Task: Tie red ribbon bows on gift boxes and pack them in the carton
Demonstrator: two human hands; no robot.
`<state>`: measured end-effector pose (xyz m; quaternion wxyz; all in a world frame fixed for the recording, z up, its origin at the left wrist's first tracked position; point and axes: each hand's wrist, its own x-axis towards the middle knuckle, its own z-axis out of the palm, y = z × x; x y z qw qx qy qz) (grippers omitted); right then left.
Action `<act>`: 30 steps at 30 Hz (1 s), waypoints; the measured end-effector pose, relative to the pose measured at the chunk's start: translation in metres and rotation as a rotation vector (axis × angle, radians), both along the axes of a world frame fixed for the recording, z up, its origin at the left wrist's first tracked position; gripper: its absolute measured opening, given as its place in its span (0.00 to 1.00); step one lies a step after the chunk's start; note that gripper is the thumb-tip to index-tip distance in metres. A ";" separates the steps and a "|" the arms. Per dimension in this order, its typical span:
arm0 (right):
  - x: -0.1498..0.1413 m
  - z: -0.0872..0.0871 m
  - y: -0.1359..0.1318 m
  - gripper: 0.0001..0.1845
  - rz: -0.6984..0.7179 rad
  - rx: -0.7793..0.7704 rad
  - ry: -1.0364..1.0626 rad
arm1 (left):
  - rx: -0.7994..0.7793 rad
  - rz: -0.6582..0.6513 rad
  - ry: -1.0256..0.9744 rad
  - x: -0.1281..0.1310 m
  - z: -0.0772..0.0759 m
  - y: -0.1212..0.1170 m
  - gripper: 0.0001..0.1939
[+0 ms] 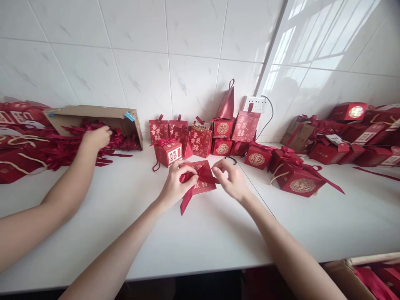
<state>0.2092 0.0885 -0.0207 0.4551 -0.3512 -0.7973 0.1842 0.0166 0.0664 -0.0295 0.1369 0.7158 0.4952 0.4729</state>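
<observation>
A red gift box (204, 186) with gold lettering lies on the table between my hands. Over it runs a dark red satin ribbon (204, 174). My left hand (176, 183) pinches the bunched part of this ribbon between thumb and fingers, and a loose tail hangs down toward the table. At the ribbon's right end, my right hand (231, 178) has its thumb and fingers curled together around the tip. My left fingers hide part of the box.
Finished-looking red boxes (201, 141) stand along the wall ahead. More red boxes (300, 177) crowd the right side. At left, another person's hand (96, 137) reaches into ribbons in a cardboard box (93, 110). A power strip (254, 104) sits behind; an open carton (340, 271) stands lower right.
</observation>
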 end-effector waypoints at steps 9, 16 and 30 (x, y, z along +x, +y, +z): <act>0.020 0.007 0.018 0.21 0.328 -0.679 -0.064 | 0.010 -0.014 0.009 0.001 -0.002 -0.001 0.03; 0.027 0.012 0.020 0.15 0.376 -0.776 -0.263 | 0.010 -0.007 0.046 0.001 0.001 -0.001 0.02; 0.033 0.018 0.016 0.10 0.370 -0.861 -0.491 | -0.027 -0.019 0.002 0.001 -0.001 0.000 0.02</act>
